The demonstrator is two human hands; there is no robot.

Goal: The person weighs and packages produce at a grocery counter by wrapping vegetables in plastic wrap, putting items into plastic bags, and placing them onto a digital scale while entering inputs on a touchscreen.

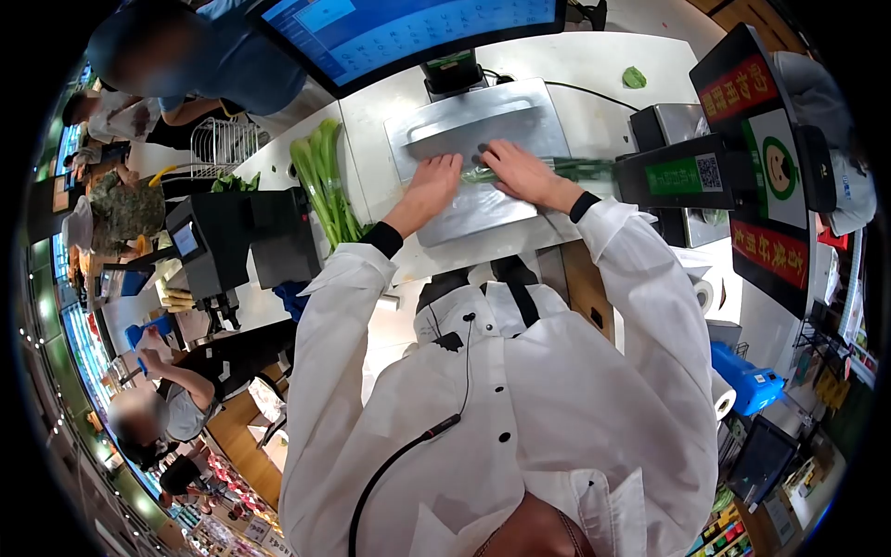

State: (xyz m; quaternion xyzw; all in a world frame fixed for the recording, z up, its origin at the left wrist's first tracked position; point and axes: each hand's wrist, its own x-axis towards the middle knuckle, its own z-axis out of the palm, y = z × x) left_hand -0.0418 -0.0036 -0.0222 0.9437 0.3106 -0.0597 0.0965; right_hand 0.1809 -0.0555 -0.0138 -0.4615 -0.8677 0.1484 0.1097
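A long bundle of green leafy stalks (pixel 580 169), seemingly in clear wrapping, lies across the metal plate of a weighing scale (pixel 473 221) and sticks out past its right side. Over the bundle, my right hand (pixel 527 174) is closed with its fingers bent around it. My left hand (pixel 432 192) is at the bundle's left end, fingers curled and pressed together; what they pinch, if anything, is hidden. Left of the scale lies a bunch of celery (pixel 325 176) with thick pale-green stalks, apart from both hands.
A touchscreen monitor (pixel 408 32) stands behind the scale. On the right are a sign with a QR code (pixel 710 172) and a loose green leaf (pixel 634 78). A dark machine (pixel 213 237) stands left of the celery. Several people are around on the left; one person (pixel 213 56) stands across the counter.
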